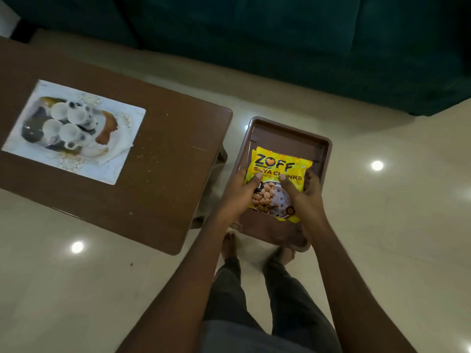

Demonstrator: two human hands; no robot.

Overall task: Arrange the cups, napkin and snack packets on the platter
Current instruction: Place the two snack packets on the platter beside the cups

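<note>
A yellow snack packet (279, 164) printed "ZOFF Soya Chunks" is held over a brown plastic tray (288, 133). My left hand (240, 189) grips the packet's left edge with the thumb on its front. My right hand (304, 192) grips its right side the same way. On the brown table at the left lies a white patterned platter (122, 141). Several white cups (67, 123) stand upside down in a cluster on it. A white napkin (114, 152) lies folded at the platter's near right corner.
The brown wooden table (165, 161) fills the left side, its right edge close to the tray. A dark green sofa (305, 42) runs along the back. Glossy cream floor tiles (395, 225) surround everything. My bare feet (230, 244) stand just below the tray.
</note>
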